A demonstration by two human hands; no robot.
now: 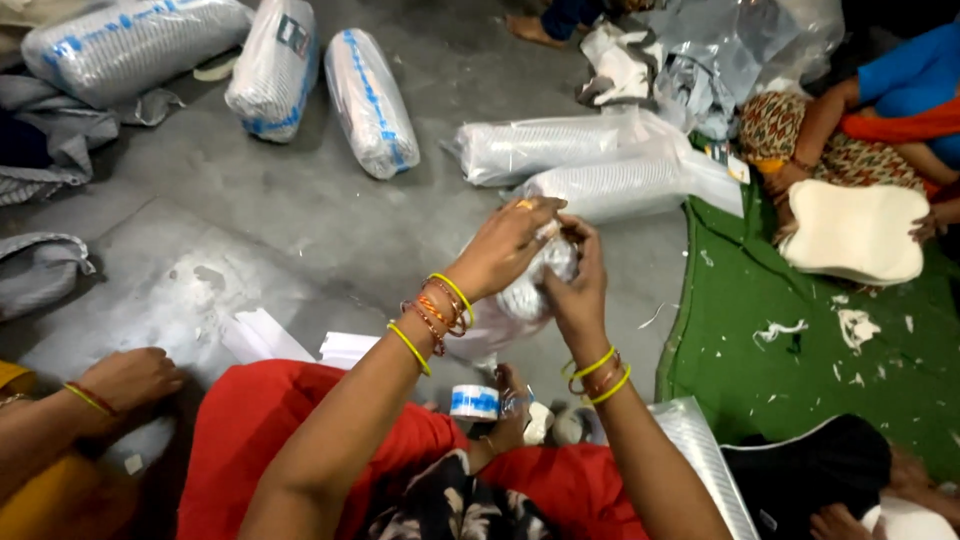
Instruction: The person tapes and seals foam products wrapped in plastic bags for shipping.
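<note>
— What's the floor like from where I'm watching?

— I see bare grey concrete floor (300,230), scuffed, with a raised slab edge crossing at the left. Light falls evenly, and it glares off the wrapped plastic bundles (370,100) lying further back.

— And on my right?

— A green mat (800,370) covers the floor there, strewn with white scraps (855,325). I can't make out any walls or windows.

Several sealed plastic bundles (368,100) lie on the grey floor (300,220). A roll of blue-and-white tape (474,402) sits near a red cloth (250,430). On the green mat (800,360), white scraps (780,330) lie scattered beside a cream foam piece (855,232).
</note>
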